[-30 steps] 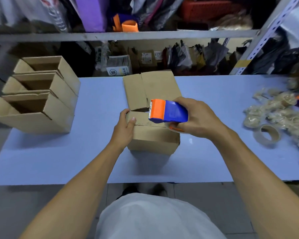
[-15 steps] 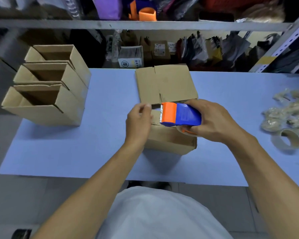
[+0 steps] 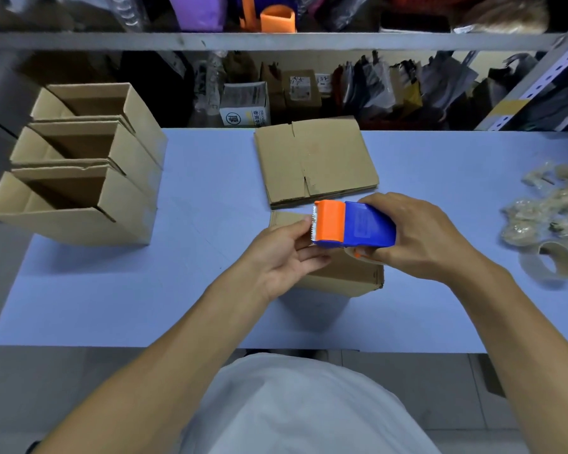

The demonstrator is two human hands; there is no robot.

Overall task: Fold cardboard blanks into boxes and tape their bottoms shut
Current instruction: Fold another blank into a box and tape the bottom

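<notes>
Bench (image 3: 184, 290): pale blue top, set against metal shelving (image 3: 269, 40) crowded with bags, small cartons and an orange cup.
Left end: three folded boxes (image 3: 89, 165), open tops up, touching in a row.
Far centre: stack of flat cardboard blanks (image 3: 315, 158).
Near centre: box (image 3: 348, 273) under both hands.
Right hand (image 3: 420, 237): grip closed around blue-and-orange tape dispenser (image 3: 351, 224), held over the box.
Left hand (image 3: 282, 253): fingers pinching at the dispenser's toothed edge.
Right end: crumpled tape scraps (image 3: 551, 211), spent tape core (image 3: 554, 263).

Packing stockroom, metal shelving (image 3: 276, 40) crammed with goods, folded boxes (image 3: 79, 165), blue worktable (image 3: 210, 178)
</notes>
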